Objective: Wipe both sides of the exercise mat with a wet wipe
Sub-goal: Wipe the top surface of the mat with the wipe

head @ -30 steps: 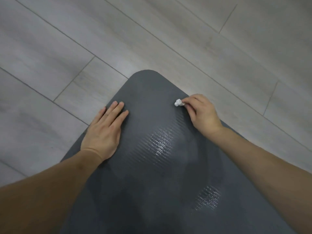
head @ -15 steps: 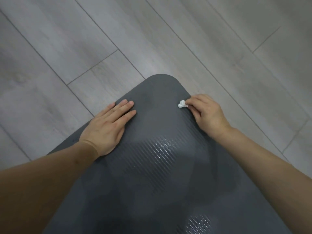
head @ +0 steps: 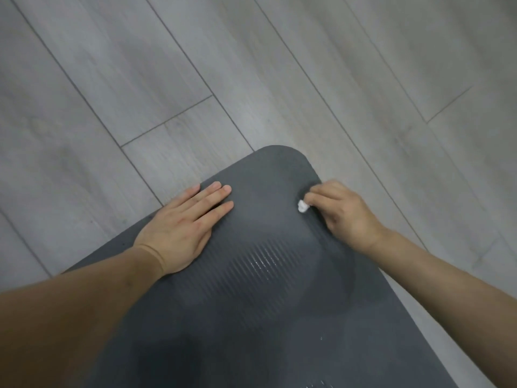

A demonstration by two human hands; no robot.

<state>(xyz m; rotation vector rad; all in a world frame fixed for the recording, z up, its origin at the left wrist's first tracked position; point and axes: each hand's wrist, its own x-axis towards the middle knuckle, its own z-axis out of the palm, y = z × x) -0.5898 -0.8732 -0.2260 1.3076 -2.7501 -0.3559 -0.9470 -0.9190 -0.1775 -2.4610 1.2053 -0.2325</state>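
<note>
A dark grey ribbed exercise mat [head: 268, 317] lies flat on the floor, its rounded far corner at the middle of the view. A damp sheen shows on the ribs at its centre. My left hand [head: 181, 228] lies flat on the mat near its left edge, fingers straight and together. My right hand [head: 344, 214] is near the mat's right edge, its fingers curled round a small balled-up white wet wipe [head: 302, 206] that touches the mat surface.
Light grey wood-look floor planks [head: 195, 65] surround the mat on the left, far and right sides. Both bare forearms reach in from the bottom corners.
The view has swung, so the mat corner sits further right and lower in frame. Both hands stay near the same spots on the mat; the right one still holds the wipe.
</note>
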